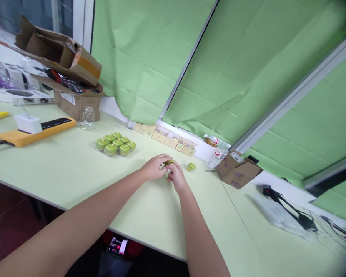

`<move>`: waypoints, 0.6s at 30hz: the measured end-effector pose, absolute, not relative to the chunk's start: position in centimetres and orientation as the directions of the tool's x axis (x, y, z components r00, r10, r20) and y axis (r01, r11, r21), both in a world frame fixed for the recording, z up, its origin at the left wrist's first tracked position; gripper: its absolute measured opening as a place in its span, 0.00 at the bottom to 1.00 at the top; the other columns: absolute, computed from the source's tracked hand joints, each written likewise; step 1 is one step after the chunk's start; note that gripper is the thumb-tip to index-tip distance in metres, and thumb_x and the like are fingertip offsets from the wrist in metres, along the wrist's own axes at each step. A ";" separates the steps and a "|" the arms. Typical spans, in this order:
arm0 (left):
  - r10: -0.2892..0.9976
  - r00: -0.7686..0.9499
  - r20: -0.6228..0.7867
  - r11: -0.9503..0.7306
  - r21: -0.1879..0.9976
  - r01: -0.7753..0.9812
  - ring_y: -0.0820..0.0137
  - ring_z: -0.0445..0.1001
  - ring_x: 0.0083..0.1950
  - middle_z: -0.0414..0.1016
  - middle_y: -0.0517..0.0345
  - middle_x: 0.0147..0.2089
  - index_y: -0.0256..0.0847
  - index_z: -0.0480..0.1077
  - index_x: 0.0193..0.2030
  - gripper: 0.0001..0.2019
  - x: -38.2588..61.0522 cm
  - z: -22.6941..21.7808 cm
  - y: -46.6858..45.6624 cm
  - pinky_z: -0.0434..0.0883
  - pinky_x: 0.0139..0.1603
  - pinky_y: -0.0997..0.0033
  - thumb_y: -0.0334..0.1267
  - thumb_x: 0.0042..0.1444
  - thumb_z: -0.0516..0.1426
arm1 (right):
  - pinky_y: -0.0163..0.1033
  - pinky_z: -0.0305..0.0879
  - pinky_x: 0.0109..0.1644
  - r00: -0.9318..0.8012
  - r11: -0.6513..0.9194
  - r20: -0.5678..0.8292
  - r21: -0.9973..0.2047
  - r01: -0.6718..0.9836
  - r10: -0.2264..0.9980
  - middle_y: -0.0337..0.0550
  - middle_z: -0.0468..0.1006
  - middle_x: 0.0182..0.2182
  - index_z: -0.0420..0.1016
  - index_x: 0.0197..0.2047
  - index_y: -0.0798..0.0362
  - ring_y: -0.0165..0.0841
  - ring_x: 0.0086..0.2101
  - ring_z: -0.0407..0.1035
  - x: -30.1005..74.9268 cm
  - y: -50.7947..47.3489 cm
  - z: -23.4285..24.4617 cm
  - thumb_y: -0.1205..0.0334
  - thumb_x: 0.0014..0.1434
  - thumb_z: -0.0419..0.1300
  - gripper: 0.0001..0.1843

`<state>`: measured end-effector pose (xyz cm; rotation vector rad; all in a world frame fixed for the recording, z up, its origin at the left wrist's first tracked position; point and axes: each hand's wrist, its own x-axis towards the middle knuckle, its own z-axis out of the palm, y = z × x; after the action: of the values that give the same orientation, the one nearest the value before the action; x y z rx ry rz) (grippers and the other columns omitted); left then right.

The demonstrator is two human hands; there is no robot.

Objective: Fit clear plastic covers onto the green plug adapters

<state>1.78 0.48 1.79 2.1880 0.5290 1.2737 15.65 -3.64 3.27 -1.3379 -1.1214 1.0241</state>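
Note:
My left hand [155,168] and my right hand [176,176] meet over the middle of the pale table, fingers closed around one small green-topped piece [169,162]. Most of that piece is hidden by the fingers. Just right of my right hand stands a similar small green-topped clear cup [191,166], touched by neither hand. To the left, a tight group of several green-topped clear cups [117,143] sits on the table, each with a small pale stub on top.
Several small tan boxes [167,137] line the table's back edge. Clear plastic bottles [217,154] and a cardboard box [237,169] are at the right, with black cables [291,209] beyond. An orange power strip [54,129], a clear jar [88,117] and open cartons [77,100] occupy the left.

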 end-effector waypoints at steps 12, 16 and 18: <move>0.498 0.548 0.671 -0.813 0.582 0.026 0.64 0.70 0.58 0.69 0.52 0.59 0.44 0.68 0.59 0.28 1.5 1.8 0.4 0.69 0.59 0.65 0.24 0.50 0.53 | 0.32 0.54 0.20 -0.016 0.020 0.018 -0.992 0.122 1.000 0.29 0.59 0.18 0.71 0.34 0.50 0.25 0.18 0.47 16.6 -4.3 3.8 0.61 0.46 0.56 0.10; 0.579 0.430 0.692 -0.792 0.602 0.099 0.64 0.71 0.55 0.72 0.51 0.55 0.43 0.69 0.56 0.23 1.1 1.7 1.6 0.68 0.58 0.64 0.27 0.51 0.56 | 0.33 0.56 0.21 0.065 0.067 0.071 -0.996 0.059 0.995 0.27 0.53 0.17 0.73 0.43 0.50 0.25 0.18 0.43 17.0 -4.3 4.2 0.58 0.48 0.56 0.17; 0.643 0.358 0.677 -0.752 0.647 0.127 0.63 0.72 0.54 0.72 0.50 0.55 0.43 0.68 0.56 0.23 1.0 1.6 2.1 0.70 0.54 0.64 0.30 0.51 0.57 | 0.33 0.55 0.21 0.162 0.078 0.104 -0.984 0.159 0.981 0.27 0.53 0.16 0.74 0.41 0.50 0.26 0.18 0.46 17.5 -4.0 4.0 0.54 0.49 0.56 0.16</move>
<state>0.96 2.10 1.61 2.1331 0.6677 1.3880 17.47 -4.01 3.97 -1.3259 -1.2316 0.9397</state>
